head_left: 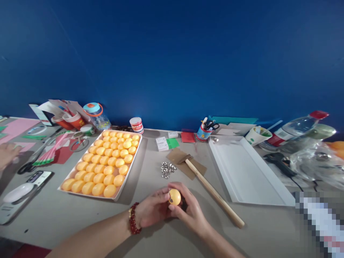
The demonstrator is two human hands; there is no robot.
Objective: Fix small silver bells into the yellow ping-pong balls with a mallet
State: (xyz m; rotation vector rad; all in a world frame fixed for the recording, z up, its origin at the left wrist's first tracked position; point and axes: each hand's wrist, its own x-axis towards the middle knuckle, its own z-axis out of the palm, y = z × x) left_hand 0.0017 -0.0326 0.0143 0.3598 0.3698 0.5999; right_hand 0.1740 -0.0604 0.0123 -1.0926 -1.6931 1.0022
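Note:
Both my hands meet at the near middle of the grey table around one yellow-orange ball. My left hand, with a red bead bracelet at its wrist, cups the ball from the left. Fingers of my right hand wrap it from the right and above. A small dark spot shows on the ball's left side. Just beyond lies a small pile of silver bells. To the left stands a white tray filled with several rows of the same yellow balls.
A wooden mallet lies on brown sheets right of the bells. An empty white tray sits further right. Cups, a jar, scissors, a glue gun and a bottle crowd the back edge. Another person's hand rests at the far left.

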